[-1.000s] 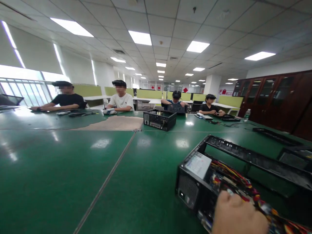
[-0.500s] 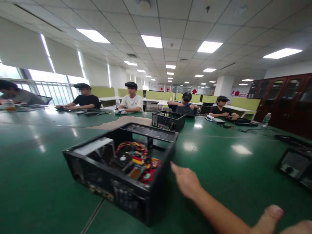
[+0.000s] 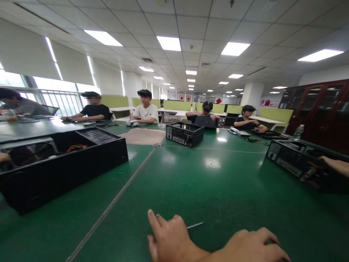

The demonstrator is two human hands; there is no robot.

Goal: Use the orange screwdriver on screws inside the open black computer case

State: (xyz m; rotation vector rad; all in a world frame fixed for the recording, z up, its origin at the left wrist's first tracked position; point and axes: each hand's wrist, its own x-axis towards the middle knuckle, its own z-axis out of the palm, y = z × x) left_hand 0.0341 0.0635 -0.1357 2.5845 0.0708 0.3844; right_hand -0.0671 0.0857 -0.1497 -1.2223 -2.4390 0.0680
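Black case (image 3: 81, 167): open-topped, on the green counter (image 3: 141, 189) at the left, well apart from both foreground hands; inside sit a power supply (image 3: 35, 152) with a round fan grille and, farther right, some red and yellow wires (image 3: 77, 147).
Left-edge hand (image 3: 4, 158): another person's, over the near end of that case, mostly cut off; its grip cannot be told.
Right hand (image 3: 171, 238): low in the middle, crossed over to the left side; index finger straight, other fingers partly curled, and whether they grip anything cannot be told.
Middle case (image 3: 181, 136): open-topped, farther back on the counter, its slotted end facing near; the contents are too small to make out.
Thin rod (image 3: 196, 225): pale, just beside the right hand, one end hidden behind it.
Left hand (image 3: 251, 245): crossed over to the right, near the right hand, fingers parted and loosely bent; partly cut off below.
Right-hand case (image 3: 286, 162): on the counter at the right, slotted end toward the middle; its inside is mostly dark.
Right-edge hand (image 3: 336, 166): another person's, at that case, its hold unclear.
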